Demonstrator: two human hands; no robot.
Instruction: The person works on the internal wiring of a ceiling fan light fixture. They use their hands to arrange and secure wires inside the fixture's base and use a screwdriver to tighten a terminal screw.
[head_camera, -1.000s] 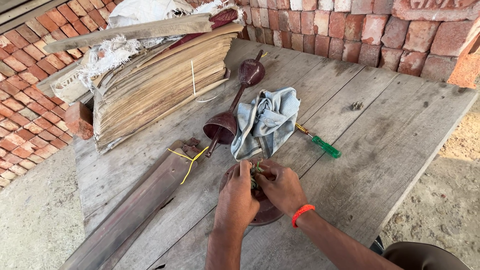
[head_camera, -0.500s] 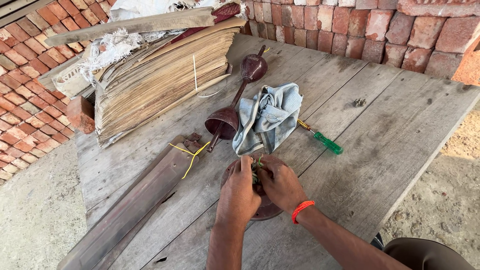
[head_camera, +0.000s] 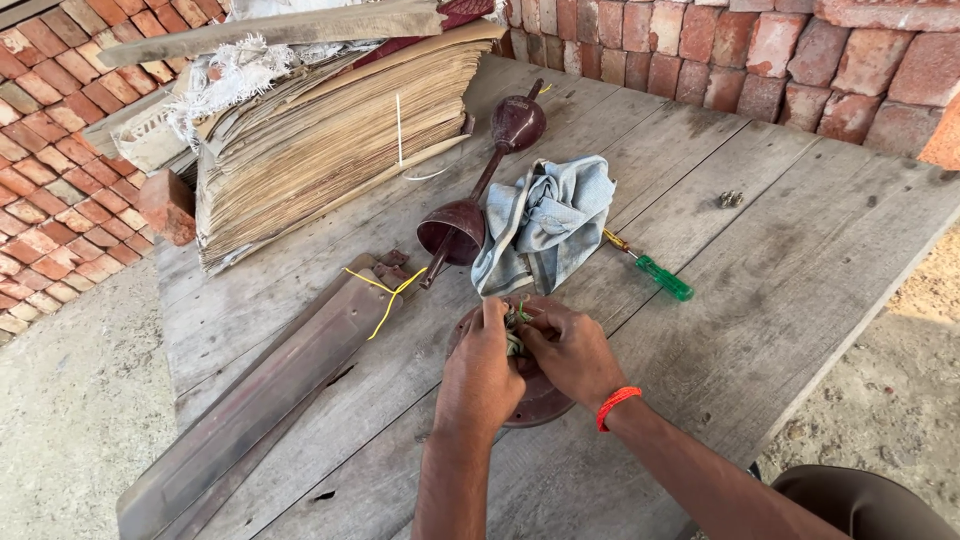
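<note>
Both hands meet over a dark brown round metal part (head_camera: 540, 400) lying on the wooden table (head_camera: 780, 300). My left hand (head_camera: 480, 370) and my right hand (head_camera: 570, 350) pinch a small bundle of green and pale wires (head_camera: 516, 330) at the part's middle. An orange band (head_camera: 615, 405) circles my right wrist. Just beyond the hands lies a crumpled grey cloth (head_camera: 545, 225).
A brown rod with two cup-shaped ends (head_camera: 480, 180) lies left of the cloth. A green-handled screwdriver (head_camera: 655, 272) rests to the right. A long brown blade with yellow wire (head_camera: 270, 390) lies at left. Stacked papers (head_camera: 330, 140) sit at back left, small nuts (head_camera: 730, 199) and a brick wall (head_camera: 760, 50) behind.
My fingers have shifted slightly on the wire bundle. The camera view has dropped a little closer to the table.
</note>
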